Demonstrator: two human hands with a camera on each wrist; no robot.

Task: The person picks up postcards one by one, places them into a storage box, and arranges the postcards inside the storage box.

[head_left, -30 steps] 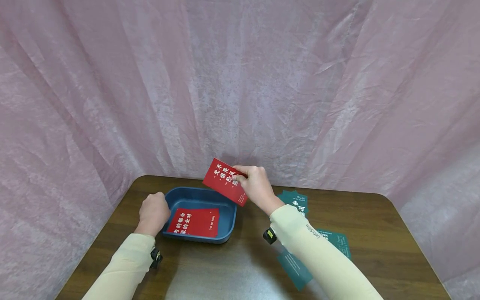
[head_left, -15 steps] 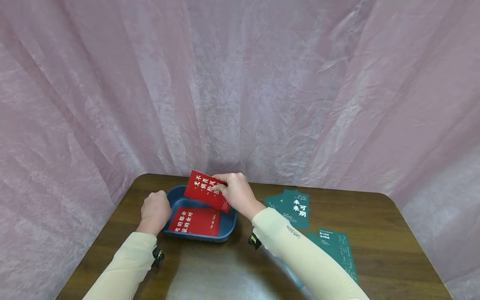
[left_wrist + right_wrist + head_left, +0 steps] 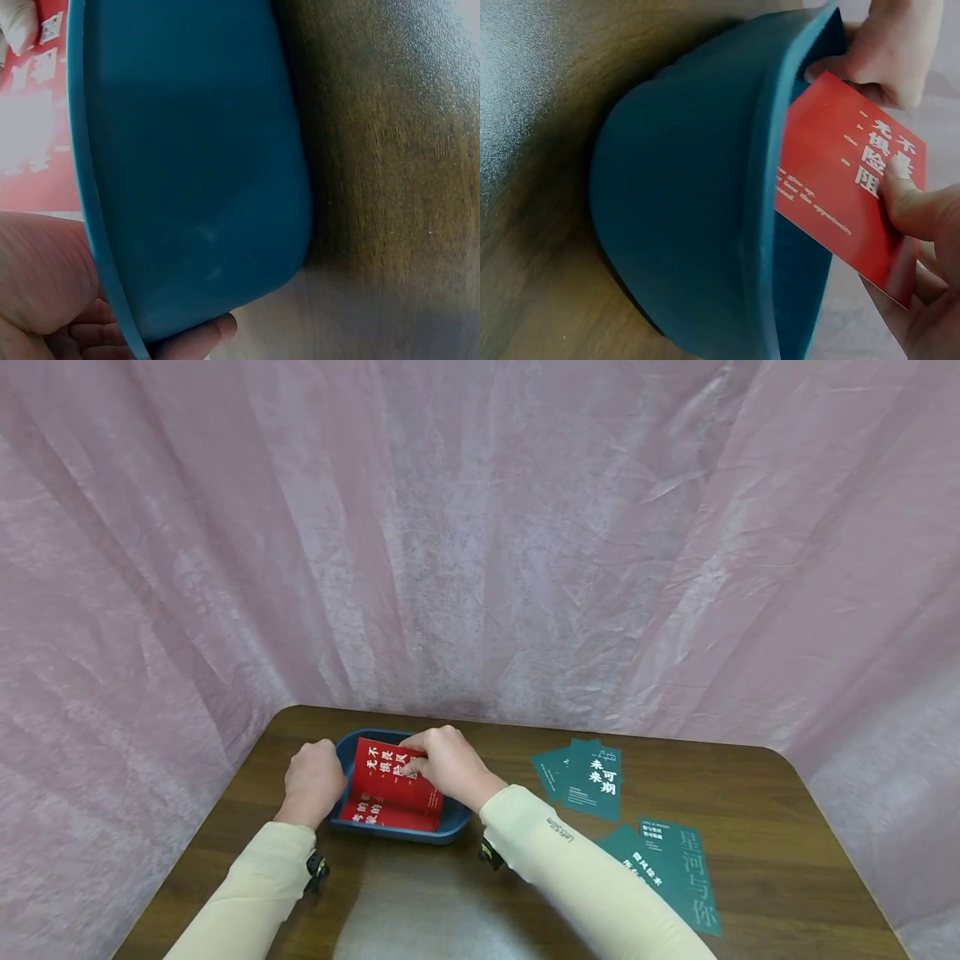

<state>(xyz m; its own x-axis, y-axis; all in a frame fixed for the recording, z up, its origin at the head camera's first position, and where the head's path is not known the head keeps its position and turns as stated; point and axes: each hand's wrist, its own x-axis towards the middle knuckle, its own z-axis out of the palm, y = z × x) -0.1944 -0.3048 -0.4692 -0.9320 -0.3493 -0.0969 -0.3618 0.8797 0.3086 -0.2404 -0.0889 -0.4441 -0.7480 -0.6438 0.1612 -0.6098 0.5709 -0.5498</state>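
From the head camera I see two hands at work on the left of the table [image 3: 772, 852]. The right hand [image 3: 447, 767] pinches one red card [image 3: 382, 777] by its right side, tilted over the blue tray [image 3: 438, 837]; the left hand [image 3: 313, 781] grips the tray's left end. Under the raised card lies more red card stock [image 3: 408, 821], at least one piece; I can't tell whether the two touch.

My right wrist view adds what the head view hides: the thumb presses flat on the printed face with fingers behind, and one corner dips behind the tray's wall. The left wrist view alone shows fingers curled beneath the rim, against the outer side.

On the pinched card I read 无惧险阻 in white, with smaller English below including "opportunity". The right sleeve [image 3: 592, 885] bears "LetsSlim".

To the right I count at least two overlapping green cards in the far group [image 3: 581, 777], the top one reading 未来可期, and at least two in the near group [image 3: 675, 881], one partly behind the sleeve; 与你 is legible there. Two wrist cameras show, one per arm, and a pink curtain [image 3: 480, 543] hangs along the far side.
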